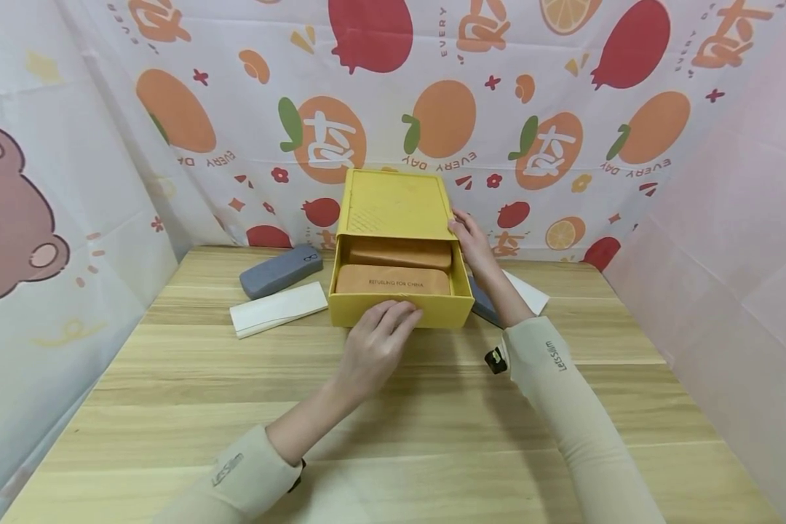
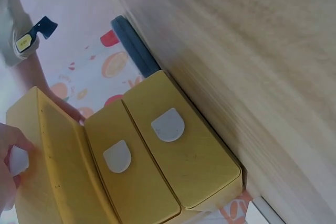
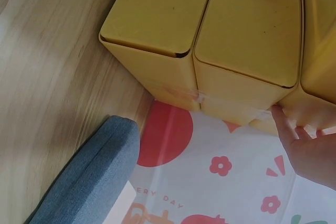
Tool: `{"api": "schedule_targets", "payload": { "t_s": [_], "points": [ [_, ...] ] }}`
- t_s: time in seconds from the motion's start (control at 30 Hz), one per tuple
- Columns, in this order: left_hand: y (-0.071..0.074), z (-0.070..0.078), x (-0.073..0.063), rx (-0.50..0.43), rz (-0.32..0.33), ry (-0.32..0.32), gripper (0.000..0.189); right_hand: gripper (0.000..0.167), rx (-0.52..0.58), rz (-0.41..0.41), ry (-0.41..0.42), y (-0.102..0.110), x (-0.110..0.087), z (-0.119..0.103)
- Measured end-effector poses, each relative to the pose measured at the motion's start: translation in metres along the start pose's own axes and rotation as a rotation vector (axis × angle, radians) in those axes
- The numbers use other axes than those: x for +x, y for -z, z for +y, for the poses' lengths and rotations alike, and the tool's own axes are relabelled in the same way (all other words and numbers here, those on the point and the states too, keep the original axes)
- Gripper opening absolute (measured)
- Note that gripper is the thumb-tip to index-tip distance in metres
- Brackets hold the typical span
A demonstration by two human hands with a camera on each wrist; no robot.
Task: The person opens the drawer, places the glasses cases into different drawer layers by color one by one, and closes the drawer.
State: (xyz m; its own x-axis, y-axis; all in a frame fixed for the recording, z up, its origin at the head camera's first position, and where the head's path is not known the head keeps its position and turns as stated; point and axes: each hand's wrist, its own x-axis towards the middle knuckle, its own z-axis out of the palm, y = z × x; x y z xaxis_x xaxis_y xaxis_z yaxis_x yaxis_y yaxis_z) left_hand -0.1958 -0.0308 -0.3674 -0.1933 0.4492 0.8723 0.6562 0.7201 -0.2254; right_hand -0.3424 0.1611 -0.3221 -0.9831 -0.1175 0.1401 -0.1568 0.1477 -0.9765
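A yellow drawer box (image 1: 396, 204) stands at the table's back, its top drawer (image 1: 402, 311) pulled out toward me. Two brown glasses cases lie inside; the front case (image 1: 393, 281) is lettered "REFUELING FOR CHINA", and the rear case (image 1: 401, 253) lies partly under the box top. My left hand (image 1: 375, 353) pinches the pale tab handle (image 2: 19, 160) on the drawer's front. With its fingers against the box's right side, my right hand (image 1: 474, 240) rests near the top edge. Below the pulled drawer, the left wrist view shows two closed drawers (image 2: 184, 156) with white tabs.
Left of the box lie a grey-blue glasses case (image 1: 282, 271) and a white case (image 1: 279, 309). To its right, a dark blue case (image 1: 486, 302) and a white case (image 1: 529, 292) sit partly behind my right arm. A printed curtain (image 1: 393, 87) hangs right behind.
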Motion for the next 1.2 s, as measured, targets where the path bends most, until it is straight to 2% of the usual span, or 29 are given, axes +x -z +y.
{"api": "schedule_targets", "payload": {
  "t_s": [0.2,0.47,0.87,1.2],
  "points": [
    [-0.005,-0.004,0.004,0.008,-0.009,0.034,0.025,0.054,-0.016,0.004,0.000,0.001,0.000,0.000],
    [-0.016,-0.012,0.008,0.007,-0.062,0.069,0.019,0.053,-0.017,0.010,0.001,0.002,0.001,-0.001],
    [-0.032,-0.027,0.012,-0.042,-0.022,0.082,0.019,0.052,-0.033,0.016,0.023,0.000,0.001,-0.001],
    [-0.047,-0.040,0.016,-0.027,-0.050,0.095,0.022,0.052,-0.012,0.008,0.001,0.000,0.001,0.000]
  ]
}}
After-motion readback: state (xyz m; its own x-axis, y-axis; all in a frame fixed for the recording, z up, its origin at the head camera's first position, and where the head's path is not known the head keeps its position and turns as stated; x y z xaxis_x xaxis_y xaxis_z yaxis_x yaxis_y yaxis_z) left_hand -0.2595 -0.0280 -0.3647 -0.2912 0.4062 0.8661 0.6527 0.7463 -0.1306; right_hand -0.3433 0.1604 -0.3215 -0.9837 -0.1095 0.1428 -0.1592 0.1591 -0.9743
